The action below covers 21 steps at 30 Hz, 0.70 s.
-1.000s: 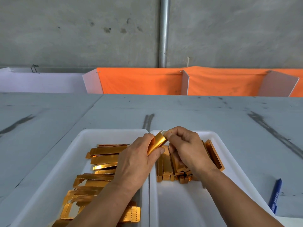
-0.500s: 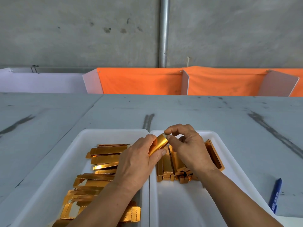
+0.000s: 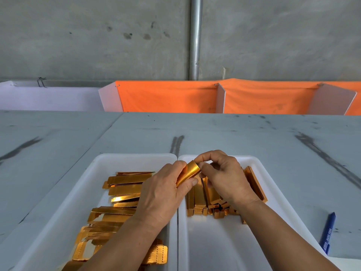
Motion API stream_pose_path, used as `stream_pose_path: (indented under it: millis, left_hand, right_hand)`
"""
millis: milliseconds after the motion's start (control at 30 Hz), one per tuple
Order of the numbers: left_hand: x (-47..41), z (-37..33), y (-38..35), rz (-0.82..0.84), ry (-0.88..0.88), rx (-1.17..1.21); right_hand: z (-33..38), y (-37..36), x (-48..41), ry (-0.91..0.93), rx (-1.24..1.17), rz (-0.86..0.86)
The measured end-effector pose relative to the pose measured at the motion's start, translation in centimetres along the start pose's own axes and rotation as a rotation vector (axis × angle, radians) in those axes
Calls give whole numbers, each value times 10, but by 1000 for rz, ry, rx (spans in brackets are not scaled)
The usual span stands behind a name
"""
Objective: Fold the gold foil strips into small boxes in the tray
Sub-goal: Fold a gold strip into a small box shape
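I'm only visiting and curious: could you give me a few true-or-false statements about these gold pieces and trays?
1. The left hand and the right hand both hold one gold piece. True.
2. The flat gold strips lie in the right tray. False: they lie in the left tray; the right tray holds folded boxes.
3. A blue pen lies on the table, right of the trays. True.
4. The cloth behind the table is green. False: it is orange.
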State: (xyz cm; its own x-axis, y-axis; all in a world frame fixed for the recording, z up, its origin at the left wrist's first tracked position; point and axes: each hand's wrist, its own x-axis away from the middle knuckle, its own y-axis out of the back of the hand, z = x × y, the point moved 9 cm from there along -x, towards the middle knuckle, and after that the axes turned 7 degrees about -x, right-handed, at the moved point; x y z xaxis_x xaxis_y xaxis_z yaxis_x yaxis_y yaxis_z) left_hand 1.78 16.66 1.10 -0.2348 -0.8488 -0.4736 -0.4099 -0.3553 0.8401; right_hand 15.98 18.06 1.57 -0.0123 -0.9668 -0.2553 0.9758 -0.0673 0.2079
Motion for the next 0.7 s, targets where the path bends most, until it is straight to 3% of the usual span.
stream_pose_path:
  millis: [200, 467, 700]
  left_hand:
    - [0, 2, 2, -18, 13, -27]
    - [0, 3, 3, -31, 16, -25]
    - [1, 3, 7, -62, 20, -41]
  right_hand:
    - [9, -2, 3, 105, 47, -18]
    - [-6, -4, 0, -57, -202, 3]
    - [-14, -7, 1, -129, -251, 7]
